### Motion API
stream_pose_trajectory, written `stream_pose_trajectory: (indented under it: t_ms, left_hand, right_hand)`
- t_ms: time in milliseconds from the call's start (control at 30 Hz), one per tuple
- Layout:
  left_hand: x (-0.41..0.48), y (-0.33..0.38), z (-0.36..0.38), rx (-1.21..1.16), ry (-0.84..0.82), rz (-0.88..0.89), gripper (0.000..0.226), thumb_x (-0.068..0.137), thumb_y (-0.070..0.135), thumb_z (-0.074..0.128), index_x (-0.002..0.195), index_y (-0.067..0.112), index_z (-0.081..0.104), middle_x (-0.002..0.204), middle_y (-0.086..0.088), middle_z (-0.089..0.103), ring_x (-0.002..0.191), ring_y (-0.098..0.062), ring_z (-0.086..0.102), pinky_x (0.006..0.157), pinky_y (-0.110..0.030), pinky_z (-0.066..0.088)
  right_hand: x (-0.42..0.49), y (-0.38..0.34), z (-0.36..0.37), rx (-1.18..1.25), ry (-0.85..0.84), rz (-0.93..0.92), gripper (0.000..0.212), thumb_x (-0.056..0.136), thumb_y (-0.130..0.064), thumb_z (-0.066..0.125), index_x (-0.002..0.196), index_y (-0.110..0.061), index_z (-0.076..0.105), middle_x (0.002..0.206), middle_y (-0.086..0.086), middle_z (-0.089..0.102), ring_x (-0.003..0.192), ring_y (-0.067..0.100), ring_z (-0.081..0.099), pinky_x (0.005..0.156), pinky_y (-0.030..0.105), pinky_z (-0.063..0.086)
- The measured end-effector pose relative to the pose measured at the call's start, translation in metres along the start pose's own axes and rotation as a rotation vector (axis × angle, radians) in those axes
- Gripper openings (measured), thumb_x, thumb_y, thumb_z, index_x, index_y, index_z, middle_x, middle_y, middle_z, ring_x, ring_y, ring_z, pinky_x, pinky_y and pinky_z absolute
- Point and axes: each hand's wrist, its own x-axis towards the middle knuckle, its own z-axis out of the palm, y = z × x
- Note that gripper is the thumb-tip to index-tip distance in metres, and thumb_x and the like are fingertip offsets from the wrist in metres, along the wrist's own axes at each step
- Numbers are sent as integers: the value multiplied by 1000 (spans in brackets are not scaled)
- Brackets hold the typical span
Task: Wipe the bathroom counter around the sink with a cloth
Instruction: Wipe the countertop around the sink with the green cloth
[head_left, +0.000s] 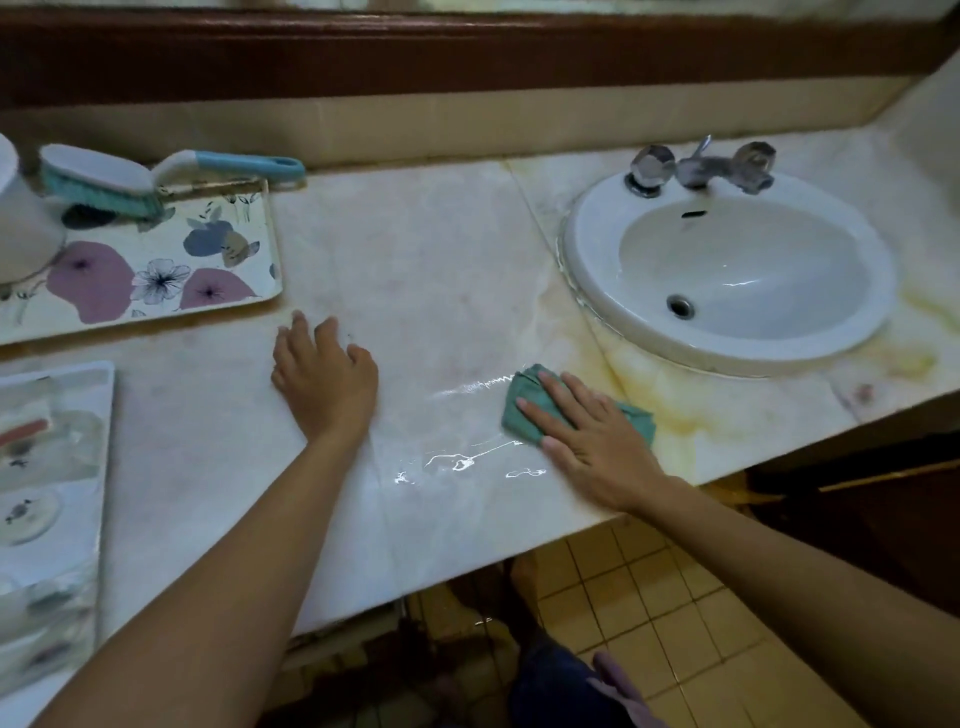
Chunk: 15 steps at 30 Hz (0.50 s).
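Pale marble counter (415, 249) runs below a dark wood ledge, with the white sink (727, 270) and its chrome tap (698, 169) set in at the right and yellowish stains near the basin. Right hand (592, 436) lies flat, fingers spread, pressing the green cloth (524, 410) onto a wet, shiny patch just left of the sink; left hand (324, 382) rests palm-down, loosely open and empty, on dry counter. Floral tray (218, 260) with a brush (104, 179) stands clear at far left.

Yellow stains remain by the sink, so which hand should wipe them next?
Right. The right hand already presses the green cloth flat beside the yellow-stained marble counter; the left hand rests bare, farther from the white oval sink.
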Motion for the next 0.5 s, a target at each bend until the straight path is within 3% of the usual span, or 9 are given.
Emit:
stream_pose_trajectory:
  t_ms: [167, 267, 400, 500]
  left_hand:
    - [3, -1, -3, -51, -58, 63, 42, 83, 17, 50, 120, 29, 66, 152, 5, 40, 144, -21, 22, 111, -42, 17]
    - [1, -2, -6, -50, -73, 94, 41, 83, 16, 49, 117, 31, 68, 150, 7, 43, 143, -19, 25, 111, -42, 18]
    - [6, 10, -6, -72, -65, 144, 39, 86, 17, 48, 118, 29, 67, 150, 7, 42, 143, -19, 27, 112, -43, 19]
    - [3, 13, -3, -47, -90, 119, 39, 86, 16, 47, 119, 27, 65, 152, 4, 40, 144, -21, 24, 112, -45, 18]
  right_hand:
    - [32, -76, 10, 126, 136, 348, 53, 102, -45, 18, 153, -41, 3, 162, -4, -11, 148, 20, -13, 119, 41, 3]
    - [25, -109, 18, 119, 144, 254, 53, 102, -44, 22, 153, -39, 9, 163, -3, -6, 149, 22, -11, 118, 41, 3]
    - [-13, -69, 23, 24, 140, 25, 52, 101, -47, 21, 151, -45, 8, 163, -7, -3, 149, 18, -8, 117, 37, 2]
    - [-36, -11, 13, 45, 102, 189, 53, 98, -55, 5, 150, -47, -5, 160, -9, -18, 146, 13, -20, 120, 40, 0]
